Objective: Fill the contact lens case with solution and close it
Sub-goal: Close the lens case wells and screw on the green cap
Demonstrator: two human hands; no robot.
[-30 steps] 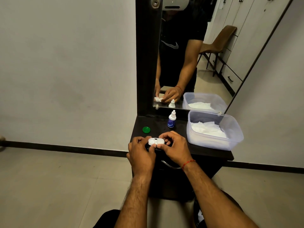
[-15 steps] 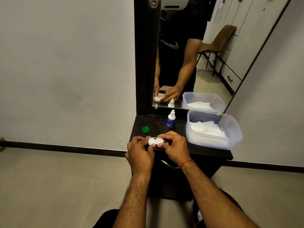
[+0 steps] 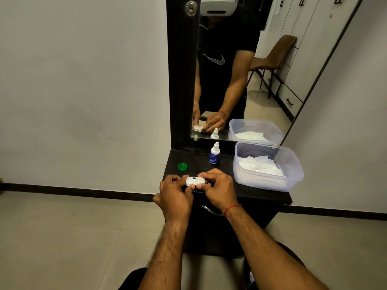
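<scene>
Left of centre, the green cap lies on the dark dresser top, apart from everything else. Just below centre, the left hand and the right hand each pinch one end of the contact lens case with curled fingers, at the top's front edge. Whether its wells hold liquid cannot be told. If one hand lets go to reach the cap, the case may tip and spill, or drop to the floor. Further right, a careless reach could topple the solution bottle beside the plastic tub.
</scene>
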